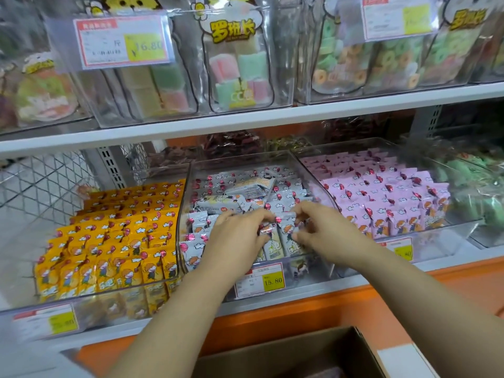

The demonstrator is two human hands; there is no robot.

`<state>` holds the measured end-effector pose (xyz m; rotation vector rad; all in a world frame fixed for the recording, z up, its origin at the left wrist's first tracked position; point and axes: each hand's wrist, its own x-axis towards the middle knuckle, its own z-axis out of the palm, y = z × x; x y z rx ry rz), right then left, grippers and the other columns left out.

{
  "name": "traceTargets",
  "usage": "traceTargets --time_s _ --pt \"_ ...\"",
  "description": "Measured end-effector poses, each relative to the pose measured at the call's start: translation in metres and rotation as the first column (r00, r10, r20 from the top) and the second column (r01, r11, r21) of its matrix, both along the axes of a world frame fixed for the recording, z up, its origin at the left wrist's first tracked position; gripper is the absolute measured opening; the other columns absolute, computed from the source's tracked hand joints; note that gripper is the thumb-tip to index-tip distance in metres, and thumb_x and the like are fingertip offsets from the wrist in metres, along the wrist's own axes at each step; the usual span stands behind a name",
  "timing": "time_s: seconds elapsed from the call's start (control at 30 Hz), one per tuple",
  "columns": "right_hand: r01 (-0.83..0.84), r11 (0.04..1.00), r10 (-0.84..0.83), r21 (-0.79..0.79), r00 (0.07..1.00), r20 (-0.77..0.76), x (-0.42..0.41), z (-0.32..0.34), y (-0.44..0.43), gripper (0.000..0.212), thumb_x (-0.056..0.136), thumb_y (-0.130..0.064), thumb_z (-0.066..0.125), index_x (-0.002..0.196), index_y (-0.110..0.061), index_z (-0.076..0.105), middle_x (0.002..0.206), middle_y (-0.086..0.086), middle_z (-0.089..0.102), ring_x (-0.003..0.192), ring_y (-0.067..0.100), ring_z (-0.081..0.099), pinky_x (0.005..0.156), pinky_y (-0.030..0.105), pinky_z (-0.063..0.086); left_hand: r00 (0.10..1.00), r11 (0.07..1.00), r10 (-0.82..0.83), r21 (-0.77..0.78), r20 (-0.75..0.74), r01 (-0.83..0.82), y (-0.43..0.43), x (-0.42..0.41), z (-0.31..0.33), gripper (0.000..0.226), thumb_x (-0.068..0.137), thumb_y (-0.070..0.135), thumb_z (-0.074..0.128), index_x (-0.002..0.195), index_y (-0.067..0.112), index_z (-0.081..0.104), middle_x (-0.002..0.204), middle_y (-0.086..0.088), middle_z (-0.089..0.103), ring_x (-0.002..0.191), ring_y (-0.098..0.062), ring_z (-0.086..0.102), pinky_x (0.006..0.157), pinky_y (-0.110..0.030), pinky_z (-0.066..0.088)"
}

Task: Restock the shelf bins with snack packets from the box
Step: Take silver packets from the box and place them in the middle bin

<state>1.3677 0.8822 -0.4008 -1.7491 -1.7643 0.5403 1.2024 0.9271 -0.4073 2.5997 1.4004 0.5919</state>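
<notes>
The left hand (236,242) and right hand (326,231) covered the front rows of white packets (285,233) in the middle bin (240,160); their fingertips lay among the packets, so the grip could not be read; the left forearm hid part of the price tag (272,281); the cardboard box (272,353) was cut by the bottom edge, its contents unseen; the leftmost price label (46,321) and the far-right green packets (474,195) were blurred; the candy bags (237,64) ran past the top edge.
</notes>
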Motion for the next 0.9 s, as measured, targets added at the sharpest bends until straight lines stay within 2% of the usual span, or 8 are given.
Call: traceTargets --time_s 0.1,0.23,0.37,0.5,0.6,0.7,0.77,0.9 --pt "0.005 0.999 -0.002 -0.032 0.995 0.095 -0.002 0.001 0.004 0.018 0.091 -0.013 0.060 0.099 -0.019 0.045 0.077 -0.009 0.048 0.064 0.002 0.046 0.050 0.008 0.033 0.998 0.999 0.018 0.039 -0.060 -0.015 0.002 -0.001 0.003 0.044 0.090 0.038 0.061 0.130 0.037 0.043 0.122 0.012 0.061 0.117 -0.013 0.047 0.109 -0.030 0.019" --pt "0.044 0.995 -0.027 -0.087 0.983 0.182 -0.006 0.001 0.004 0.017 0.089 -0.010 0.062 0.091 -0.017 0.046 0.076 -0.002 0.050 0.068 0.014 0.049 0.057 0.025 0.038 0.995 0.998 -0.009 0.056 -0.104 0.015 -0.002 0.000 0.003 0.040 0.087 0.040 0.065 0.123 0.037 0.050 0.117 0.016 0.062 0.117 -0.007 0.050 0.114 -0.032 0.011" --pt "0.015 0.991 0.022 -0.133 0.960 0.278 -0.008 0.005 0.001 0.024 0.084 -0.010 0.067 0.080 -0.019 0.045 0.071 -0.004 0.048 0.064 0.009 0.044 0.053 0.018 0.033 0.987 0.998 -0.065 -0.016 -0.145 0.064 -0.001 -0.006 0.008 0.026 0.086 0.042 0.065 0.111 0.037 0.058 0.096 0.019 0.060 0.102 -0.005 0.052 0.118 -0.035 0.010" --pt "0.004 0.983 0.069 -0.185 0.920 0.387 -0.009 0.011 -0.002 0.020 0.089 -0.017 0.063 0.074 -0.016 0.050 0.071 -0.001 0.050 0.073 0.018 0.050 0.054 0.021 0.036 0.965 0.996 -0.092 -0.037 -0.247 0.085 -0.004 -0.010 0.009 0.032 0.096 0.037 0.053 0.128 0.038 0.053 0.122 0.015 0.060 0.121 -0.008 0.047 0.118 -0.040 0.004" --pt "-0.001 0.990 0.058 -0.143 0.916 0.396 -0.008 -0.001 -0.004 0.016 0.096 -0.020 0.050 0.086 -0.012 0.058 0.079 0.007 0.058 0.077 0.027 0.057 0.067 0.032 0.045 0.960 0.996 -0.092 -0.030 -0.266 0.087 -0.006 -0.010 -0.001 0.037 0.101 0.028 0.042 0.137 0.038 0.044 0.133 0.012 0.056 0.126 -0.009 0.044 0.117 -0.041 0.002" --pt "-0.024 0.989 0.078 -0.145 0.924 0.375 -0.008 -0.012 -0.005 0.018 0.100 -0.025 0.041 0.102 -0.017 0.057 0.090 0.007 0.061 0.079 0.024 0.055 0.071 0.035 0.047 0.982 0.997 -0.083 -0.010 -0.167 0.082 -0.005 -0.011 -0.003 0.039 0.101 0.032 0.042 0.139 0.037 0.041 0.137 0.015 0.051 0.125 -0.006 0.046 0.117 -0.038 0.005" --pt "-0.035 0.994 0.069 -0.105 0.937 0.343 -0.008 -0.012 -0.008 0.024 0.100 -0.025 0.042 0.117 -0.014 0.053 0.096 0.004 0.060 0.083 0.022 0.056 0.074 0.035 0.048 0.995 0.997 -0.066 0.037 -0.078 0.069 -0.005 -0.012 0.002 0.038 0.100 0.031 0.043 0.138 0.036 0.044 0.141 0.016 0.047 0.127 -0.006 0.043 0.116 -0.035 0.013" --pt "-0.039 0.997 0.019 0.070 0.966 0.257 -0.008 0.002 -0.018 0.041 0.098 -0.024 0.047 0.139 -0.020 0.045 0.132 -0.001 0.054 0.113 0.016 0.054 0.095 0.031 0.044 0.998 0.983 0.068 0.175 -0.017 -0.064 0.002 -0.016 0.016 0.037 0.099 0.029 0.045 0.135 0.036 0.047 0.138 0.015 0.048 0.124 -0.012 0.047 0.102 -0.031 0.033"
